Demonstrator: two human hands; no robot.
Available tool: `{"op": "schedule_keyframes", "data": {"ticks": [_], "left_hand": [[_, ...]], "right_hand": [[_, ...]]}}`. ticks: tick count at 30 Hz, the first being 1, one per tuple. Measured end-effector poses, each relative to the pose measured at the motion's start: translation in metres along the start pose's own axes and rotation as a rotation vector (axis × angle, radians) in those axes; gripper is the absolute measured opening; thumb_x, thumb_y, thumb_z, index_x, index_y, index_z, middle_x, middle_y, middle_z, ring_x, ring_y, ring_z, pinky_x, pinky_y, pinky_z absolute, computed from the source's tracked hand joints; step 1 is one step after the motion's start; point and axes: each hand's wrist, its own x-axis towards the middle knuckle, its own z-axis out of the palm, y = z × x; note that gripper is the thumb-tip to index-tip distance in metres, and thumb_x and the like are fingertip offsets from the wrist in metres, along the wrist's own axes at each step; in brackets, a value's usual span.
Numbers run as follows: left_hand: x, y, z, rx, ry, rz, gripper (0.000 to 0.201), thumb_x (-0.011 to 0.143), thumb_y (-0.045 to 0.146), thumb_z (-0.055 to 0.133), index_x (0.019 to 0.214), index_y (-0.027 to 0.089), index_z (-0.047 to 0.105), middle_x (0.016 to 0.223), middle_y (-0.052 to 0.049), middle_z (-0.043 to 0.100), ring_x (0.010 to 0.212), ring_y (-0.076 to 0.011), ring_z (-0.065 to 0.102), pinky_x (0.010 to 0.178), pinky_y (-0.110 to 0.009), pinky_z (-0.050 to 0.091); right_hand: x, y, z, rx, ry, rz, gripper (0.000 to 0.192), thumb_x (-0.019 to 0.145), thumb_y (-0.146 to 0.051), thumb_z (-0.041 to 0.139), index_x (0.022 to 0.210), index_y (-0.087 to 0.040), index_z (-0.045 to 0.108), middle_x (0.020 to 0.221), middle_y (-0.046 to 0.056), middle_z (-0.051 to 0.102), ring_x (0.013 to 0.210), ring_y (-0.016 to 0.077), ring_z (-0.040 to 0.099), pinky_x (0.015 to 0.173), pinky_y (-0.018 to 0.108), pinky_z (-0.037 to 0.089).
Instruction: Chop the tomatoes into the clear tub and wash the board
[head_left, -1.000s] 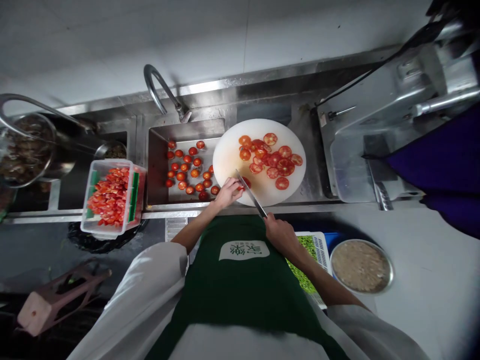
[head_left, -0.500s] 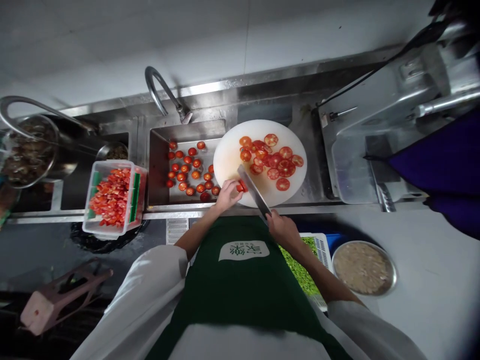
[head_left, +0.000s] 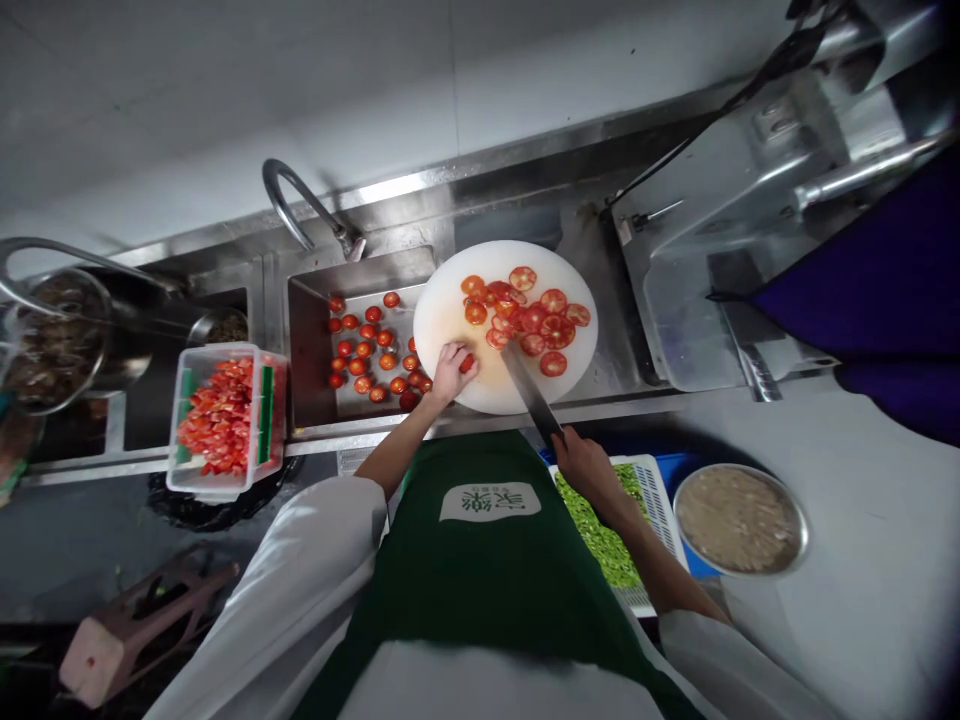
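Note:
My left hand (head_left: 448,372) grips a small piece of tomato (head_left: 466,364) at the near left of a round white cutting board (head_left: 450,300). My right hand (head_left: 586,466) is closed on the handle of a knife (head_left: 529,392). Its blade lies flat on the board, the tip beside a pile of tomato slices (head_left: 531,316) in the board's middle. The board rests over the right end of a steel sink (head_left: 315,345) that holds several whole small tomatoes (head_left: 370,352).
A clear plastic tub of cut tomato (head_left: 222,416) sits left of the sink. Below the counter are a white basket of chopped greens (head_left: 600,525) and a metal bowl of beige mash (head_left: 739,520). A steel machine (head_left: 750,230) stands at right, a faucet (head_left: 300,205) behind.
The knife has swung from beside my left hand to the right, pushing toward the slice pile. My left hand moved slightly up the board with the tomato piece. The view shifted a little.

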Motion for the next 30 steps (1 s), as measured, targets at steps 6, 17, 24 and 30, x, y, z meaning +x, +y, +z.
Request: {"op": "schedule_keyframes", "data": {"ticks": [6, 17, 24, 30], "left_hand": [[0.003, 0.005, 0.001, 0.039, 0.070, -0.010, 0.017, 0.099, 0.034, 0.068, 0.107, 0.020, 0.074, 0.120, -0.013, 0.065, 0.120, -0.0282, 0.061, 0.110, -0.048, 0.053], [0.031, 0.025, -0.044, 0.021, -0.059, 0.067, 0.066, 0.111, 0.056, 0.044, 0.168, 0.023, 0.039, 0.178, -0.014, 0.026, 0.170, -0.0361, 0.009, 0.136, -0.061, 0.018], [0.045, 0.025, -0.019, 0.103, -0.442, 0.296, 0.067, 0.112, 0.047, 0.041, 0.171, 0.018, 0.034, 0.180, -0.014, 0.023, 0.170, -0.0358, 0.010, 0.136, -0.065, 0.002], [0.048, 0.019, -0.016, 0.177, -0.487, 0.375, 0.070, 0.110, 0.036, 0.038, 0.175, 0.017, 0.020, 0.183, -0.013, 0.010, 0.171, -0.0332, 0.002, 0.137, -0.063, 0.002]], "right_hand": [[0.021, 0.016, 0.013, 0.105, 0.026, 0.068, 0.026, 0.111, -0.032, 0.048, 0.115, -0.014, 0.067, 0.096, 0.014, 0.079, 0.089, 0.0267, 0.077, 0.076, 0.030, 0.044], [0.034, -0.020, 0.076, 0.999, 0.000, 0.240, 0.031, 0.101, -0.047, 0.055, 0.082, -0.023, 0.055, 0.053, -0.003, 0.058, 0.055, 0.0182, 0.062, 0.057, 0.025, 0.044], [0.043, -0.093, 0.082, 1.285, 0.055, 0.309, 0.029, 0.103, -0.045, 0.054, 0.083, -0.025, 0.053, 0.051, -0.004, 0.056, 0.046, 0.0164, 0.056, 0.051, 0.025, 0.044], [0.037, -0.115, 0.104, 1.327, 0.164, 0.328, 0.032, 0.101, -0.049, 0.057, 0.081, -0.025, 0.050, 0.046, -0.005, 0.052, 0.044, 0.0167, 0.056, 0.052, 0.026, 0.044]]}}
